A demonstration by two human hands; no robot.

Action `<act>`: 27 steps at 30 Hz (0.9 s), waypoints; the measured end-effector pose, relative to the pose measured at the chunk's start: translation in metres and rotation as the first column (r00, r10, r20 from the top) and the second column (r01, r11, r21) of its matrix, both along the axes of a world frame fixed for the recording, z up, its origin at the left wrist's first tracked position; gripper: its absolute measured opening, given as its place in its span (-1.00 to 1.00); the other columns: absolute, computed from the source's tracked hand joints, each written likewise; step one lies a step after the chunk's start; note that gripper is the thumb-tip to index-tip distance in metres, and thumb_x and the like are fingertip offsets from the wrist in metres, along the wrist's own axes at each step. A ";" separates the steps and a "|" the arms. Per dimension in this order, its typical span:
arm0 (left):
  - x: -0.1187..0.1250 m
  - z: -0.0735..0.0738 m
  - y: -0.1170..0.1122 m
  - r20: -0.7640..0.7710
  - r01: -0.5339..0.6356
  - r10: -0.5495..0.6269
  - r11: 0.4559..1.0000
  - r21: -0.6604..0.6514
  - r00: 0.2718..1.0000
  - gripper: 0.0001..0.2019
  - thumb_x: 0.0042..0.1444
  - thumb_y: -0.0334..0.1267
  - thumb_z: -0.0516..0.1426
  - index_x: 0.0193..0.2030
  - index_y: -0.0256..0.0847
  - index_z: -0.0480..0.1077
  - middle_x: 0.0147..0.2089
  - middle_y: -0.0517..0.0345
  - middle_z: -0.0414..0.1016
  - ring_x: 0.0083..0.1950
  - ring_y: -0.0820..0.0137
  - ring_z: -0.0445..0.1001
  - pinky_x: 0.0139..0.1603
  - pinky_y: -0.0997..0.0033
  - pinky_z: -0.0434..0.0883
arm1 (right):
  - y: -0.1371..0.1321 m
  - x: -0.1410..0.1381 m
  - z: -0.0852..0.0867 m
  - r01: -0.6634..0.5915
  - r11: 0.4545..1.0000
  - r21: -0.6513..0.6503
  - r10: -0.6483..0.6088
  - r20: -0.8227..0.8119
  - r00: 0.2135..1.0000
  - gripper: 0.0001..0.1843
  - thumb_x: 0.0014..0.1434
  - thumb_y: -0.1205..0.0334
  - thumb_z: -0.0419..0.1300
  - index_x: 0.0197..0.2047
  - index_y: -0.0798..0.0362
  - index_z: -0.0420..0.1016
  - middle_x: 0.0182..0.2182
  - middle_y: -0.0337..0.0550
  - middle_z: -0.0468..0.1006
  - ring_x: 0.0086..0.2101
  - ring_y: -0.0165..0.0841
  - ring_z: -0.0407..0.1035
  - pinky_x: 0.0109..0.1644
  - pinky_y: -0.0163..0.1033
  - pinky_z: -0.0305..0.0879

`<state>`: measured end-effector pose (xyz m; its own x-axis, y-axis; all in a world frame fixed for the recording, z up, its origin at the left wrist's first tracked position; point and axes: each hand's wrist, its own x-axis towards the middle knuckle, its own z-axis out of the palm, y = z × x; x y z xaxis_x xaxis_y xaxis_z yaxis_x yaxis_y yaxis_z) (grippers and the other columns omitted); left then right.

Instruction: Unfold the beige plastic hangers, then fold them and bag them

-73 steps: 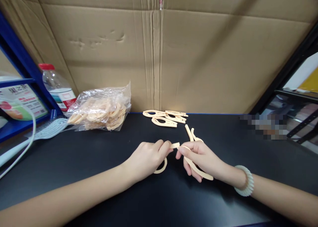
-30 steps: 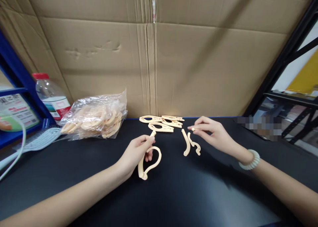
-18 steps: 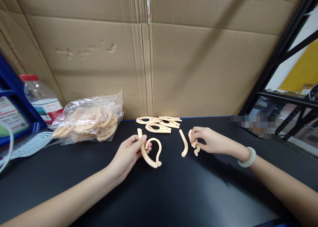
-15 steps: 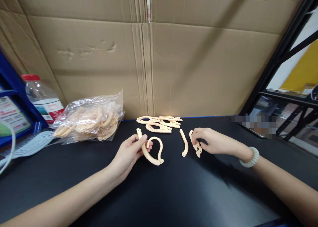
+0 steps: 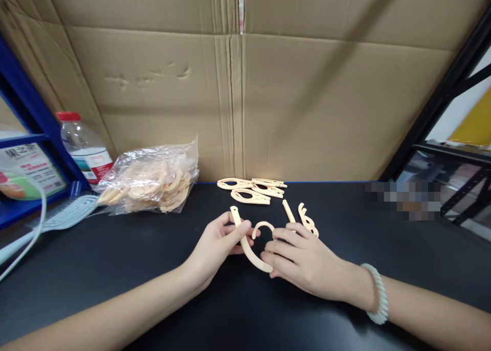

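Observation:
A cream plastic folding hanger part, made up of a curved arm (image 5: 250, 254) and a hook (image 5: 263, 224), is held above the dark table. My left hand (image 5: 217, 241) pinches the arm along its upper half between thumb and fingers. At its lower end, my right hand (image 5: 305, 259) closes over the joint where arm and hook meet, and its fingers hide that joint. Just beyond the right hand lie a loose hanger arm (image 5: 288, 211), partly covered by the fingers, and a small curly cream piece (image 5: 306, 218). Several folded hangers (image 5: 250, 197) rest farther back.
A clear plastic bag (image 5: 153, 179) full of cream hanger parts sits at back left. Beside it are a red-capped bottle (image 5: 88, 149), a pale blue hairbrush (image 5: 72, 213) and a blue rack (image 5: 32, 141). Cardboard (image 5: 307, 110) walls the back; a black metal frame (image 5: 429, 100) stands right.
My right hand has left the curly piece, which stays on the table, and moved left onto the hanger part's joint. The view has shifted slightly left; my left hand keeps its hold.

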<state>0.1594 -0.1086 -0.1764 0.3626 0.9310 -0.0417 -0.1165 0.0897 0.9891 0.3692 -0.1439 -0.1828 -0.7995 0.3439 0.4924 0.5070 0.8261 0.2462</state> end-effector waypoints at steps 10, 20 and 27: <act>-0.007 -0.009 -0.005 -0.309 0.177 0.458 0.309 0.934 0.833 -0.70 0.18 -0.36 0.18 0.04 -0.09 0.33 0.15 0.02 0.37 0.27 0.14 0.23 0.23 -0.02 0.23 | 0.006 0.010 -0.003 0.051 0.995 -0.081 -0.063 -0.152 0.986 -0.81 0.36 0.25 0.04 -0.24 0.11 0.44 -0.39 -0.20 0.53 -0.39 -0.40 0.34 -0.04 -0.11 0.12; 0.002 -0.013 -0.013 -0.567 0.566 0.457 0.156 0.810 0.685 -0.81 0.36 -0.39 -0.08 -0.24 -0.20 0.30 -0.30 0.19 0.52 -0.28 0.37 0.47 0.13 0.11 0.16 | 0.000 0.004 -0.003 0.037 0.999 0.028 -0.034 -0.116 0.993 -0.73 0.36 0.23 0.04 -0.36 0.11 0.43 -0.48 -0.23 0.48 -0.44 -0.40 0.24 -0.01 -0.10 0.08; 0.003 -0.010 -0.012 -0.684 0.700 0.438 0.158 0.697 0.583 -0.70 0.38 -0.36 -0.16 -0.35 -0.20 0.29 -0.41 0.20 0.40 -0.43 0.37 0.35 -0.23 0.30 0.25 | -0.001 0.005 -0.004 0.043 0.997 -0.058 -0.052 -0.157 0.986 -0.71 0.36 0.18 0.05 -0.35 0.10 0.45 -0.50 -0.24 0.42 -0.40 -0.38 0.23 0.02 -0.06 0.05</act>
<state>0.1623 -0.1208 -0.1861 0.8455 0.3425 0.4098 0.4034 -0.9123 -0.0699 0.3745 -0.1454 -0.1864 -0.6954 0.4090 0.5908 0.5747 0.8102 0.1156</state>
